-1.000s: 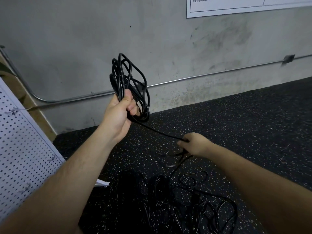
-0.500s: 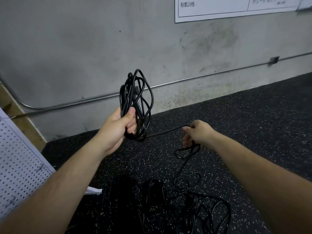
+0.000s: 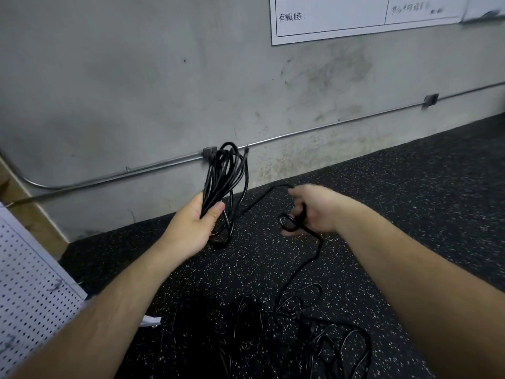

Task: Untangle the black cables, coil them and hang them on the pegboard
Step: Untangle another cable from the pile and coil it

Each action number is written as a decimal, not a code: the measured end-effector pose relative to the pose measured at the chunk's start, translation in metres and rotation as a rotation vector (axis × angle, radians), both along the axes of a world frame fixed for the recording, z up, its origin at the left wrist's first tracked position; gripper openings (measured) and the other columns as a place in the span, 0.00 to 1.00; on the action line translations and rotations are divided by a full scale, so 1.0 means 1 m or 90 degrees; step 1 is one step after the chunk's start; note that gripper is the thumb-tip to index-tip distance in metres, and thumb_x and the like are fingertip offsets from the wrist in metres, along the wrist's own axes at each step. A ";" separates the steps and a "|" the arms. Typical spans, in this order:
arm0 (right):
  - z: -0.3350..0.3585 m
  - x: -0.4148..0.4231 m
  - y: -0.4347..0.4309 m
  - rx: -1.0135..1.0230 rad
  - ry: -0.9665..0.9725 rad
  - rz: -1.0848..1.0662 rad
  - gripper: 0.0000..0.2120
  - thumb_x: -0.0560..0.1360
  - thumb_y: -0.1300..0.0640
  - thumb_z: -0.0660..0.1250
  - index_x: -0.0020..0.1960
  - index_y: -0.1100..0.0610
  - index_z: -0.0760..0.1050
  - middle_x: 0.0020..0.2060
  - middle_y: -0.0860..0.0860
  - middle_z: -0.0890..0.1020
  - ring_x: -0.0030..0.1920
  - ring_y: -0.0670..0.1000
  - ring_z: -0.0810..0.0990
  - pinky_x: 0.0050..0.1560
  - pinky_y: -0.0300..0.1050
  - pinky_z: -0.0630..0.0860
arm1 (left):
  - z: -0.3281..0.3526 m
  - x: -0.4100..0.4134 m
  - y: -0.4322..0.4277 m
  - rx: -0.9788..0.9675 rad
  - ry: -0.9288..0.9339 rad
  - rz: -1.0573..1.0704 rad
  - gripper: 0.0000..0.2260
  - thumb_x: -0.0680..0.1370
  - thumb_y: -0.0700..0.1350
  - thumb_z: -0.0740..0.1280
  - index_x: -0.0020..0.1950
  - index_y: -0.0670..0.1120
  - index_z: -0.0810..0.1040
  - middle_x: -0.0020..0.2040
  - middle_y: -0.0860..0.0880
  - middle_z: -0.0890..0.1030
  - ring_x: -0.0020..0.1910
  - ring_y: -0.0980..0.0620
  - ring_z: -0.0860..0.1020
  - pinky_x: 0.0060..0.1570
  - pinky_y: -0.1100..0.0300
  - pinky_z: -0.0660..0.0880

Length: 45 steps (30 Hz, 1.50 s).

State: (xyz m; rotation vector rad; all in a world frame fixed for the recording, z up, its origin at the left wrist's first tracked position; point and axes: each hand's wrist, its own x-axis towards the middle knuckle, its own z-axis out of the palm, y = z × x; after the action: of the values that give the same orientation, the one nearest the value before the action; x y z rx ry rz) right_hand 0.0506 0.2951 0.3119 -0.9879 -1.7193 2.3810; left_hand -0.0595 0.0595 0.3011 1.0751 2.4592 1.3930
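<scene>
My left hand (image 3: 195, 224) grips a coil of black cable (image 3: 225, 173) that stands up above the fist, a plug at its top left. From the coil a loose strand (image 3: 259, 198) runs right to my right hand (image 3: 314, 209), which pinches it with a small loop under the fingers. The same strand drops down to a tangled pile of black cables (image 3: 308, 335) on the floor in front of me. The white pegboard (image 3: 30, 294) leans at the left edge of the view.
A grey concrete wall (image 3: 164, 86) with a metal conduit pipe (image 3: 109, 177) runs across the back. A white printed sheet (image 3: 355, 17) hangs high on it. The floor is black speckled rubber (image 3: 410, 203). A scrap of white paper (image 3: 150, 321) lies by the pegboard's foot.
My left hand has lowered the coil and tilted it forward. My right hand has risen and moved right, drawing more cable up from the pile. The view has tipped downward.
</scene>
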 end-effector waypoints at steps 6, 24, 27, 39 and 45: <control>0.025 0.008 -0.005 -0.218 0.230 0.102 0.06 0.82 0.60 0.52 0.49 0.57 0.67 0.34 0.48 0.72 0.30 0.46 0.69 0.42 0.48 0.78 | -0.006 0.007 0.010 0.010 -0.002 0.048 0.08 0.85 0.51 0.60 0.64 0.56 0.72 0.55 0.56 0.81 0.61 0.45 0.79 0.48 0.60 0.70; 0.019 -0.005 -0.061 0.248 0.286 0.104 0.11 0.84 0.49 0.62 0.56 0.46 0.83 0.62 0.52 0.83 0.64 0.56 0.79 0.70 0.59 0.72 | -0.003 0.035 0.031 0.290 -0.347 -0.085 0.20 0.70 0.53 0.75 0.54 0.42 0.77 0.35 0.53 0.76 0.32 0.56 0.70 0.37 0.63 0.71; 0.019 -0.005 -0.076 0.149 0.329 0.112 0.11 0.83 0.52 0.64 0.59 0.52 0.83 0.54 0.55 0.86 0.51 0.59 0.84 0.53 0.55 0.81 | -0.002 0.043 0.035 0.295 -0.379 -0.088 0.19 0.72 0.52 0.73 0.58 0.45 0.80 0.46 0.50 0.86 0.42 0.51 0.83 0.46 0.61 0.77; 0.021 0.004 -0.084 0.632 0.218 0.171 0.14 0.82 0.43 0.62 0.62 0.50 0.67 0.46 0.48 0.81 0.43 0.47 0.82 0.40 0.37 0.76 | -0.004 0.025 0.032 0.224 -0.128 0.028 0.06 0.82 0.48 0.67 0.57 0.52 0.83 0.51 0.55 0.86 0.53 0.57 0.84 0.54 0.57 0.80; 0.031 0.012 -0.071 0.625 0.048 0.293 0.20 0.81 0.43 0.62 0.36 0.53 0.80 0.27 0.48 0.73 0.31 0.51 0.70 0.37 0.45 0.68 | -0.010 -0.003 0.027 0.217 -0.060 0.131 0.07 0.79 0.52 0.72 0.49 0.49 0.79 0.44 0.51 0.83 0.44 0.52 0.81 0.48 0.51 0.78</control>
State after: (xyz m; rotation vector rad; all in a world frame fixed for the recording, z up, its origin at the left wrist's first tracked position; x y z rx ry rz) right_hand 0.0623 0.2245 0.3428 -0.3544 -2.8020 1.2874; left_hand -0.0620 0.0867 0.2915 0.8007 2.3756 1.9315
